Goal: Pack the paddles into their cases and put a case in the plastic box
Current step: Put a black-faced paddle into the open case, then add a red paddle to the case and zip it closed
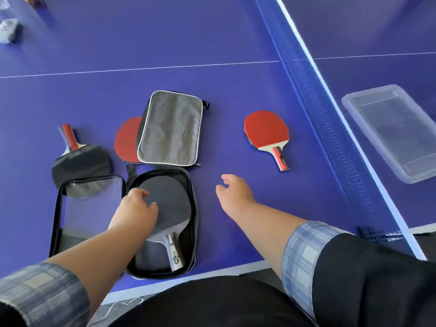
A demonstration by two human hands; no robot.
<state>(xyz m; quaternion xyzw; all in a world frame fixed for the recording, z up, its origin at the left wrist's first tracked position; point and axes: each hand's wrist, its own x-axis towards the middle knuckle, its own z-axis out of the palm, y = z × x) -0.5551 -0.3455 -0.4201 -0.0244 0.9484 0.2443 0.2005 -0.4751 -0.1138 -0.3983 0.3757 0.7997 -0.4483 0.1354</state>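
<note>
Your right hand (232, 188), empty and loosely spread, is nearer the loose red-faced wooden paddle (266, 135); handle points back toward you.

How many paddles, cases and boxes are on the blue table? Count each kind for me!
Paddles: 4 (red-faced paddle lying alone, red-faced paddle half under the grey case, black-faced paddle at the left, black-faced paddle inside the open black case)
Cases: 2 (grey fabric case, open black zip case)
Boxes: 1 (clear plastic box)
Total: 7
</note>
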